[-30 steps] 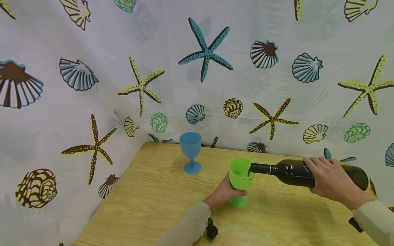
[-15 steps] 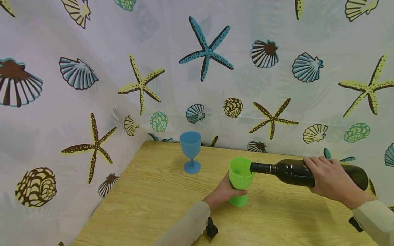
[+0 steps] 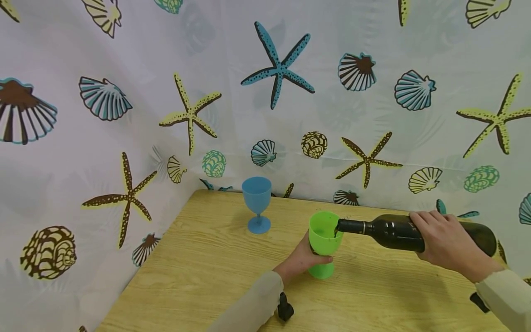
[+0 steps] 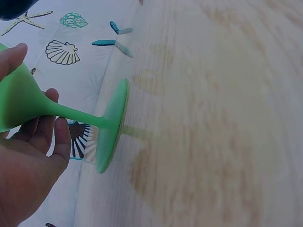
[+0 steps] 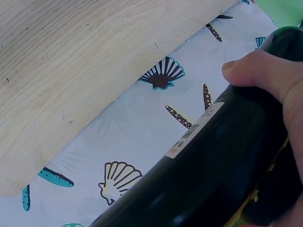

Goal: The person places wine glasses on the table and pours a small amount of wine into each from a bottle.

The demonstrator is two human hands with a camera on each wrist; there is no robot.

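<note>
My left hand grips a bright green plastic goblet round the lower bowl and stem, thumb in front. In the left wrist view, fingers curl under the bowl of the goblet; whether its foot touches the table I cannot tell. A dark glass wine bottle lies nearly level in my right hand, which holds it round the body from above. The bottle's mouth is at the goblet's right rim, with dark liquid trailing down from it inside. In the right wrist view, the thumb presses on the bottle, beside a small white label.
A blue goblet stands upright toward the back left of the wooden table. Behind and left of the table hangs a white curtain printed with starfish and shells. A black strap piece hangs under the left sleeve.
The bottle's mouth drew back slightly to the right half a second ago, and now sits a little further over the goblet again. Both hands keep their holds.
</note>
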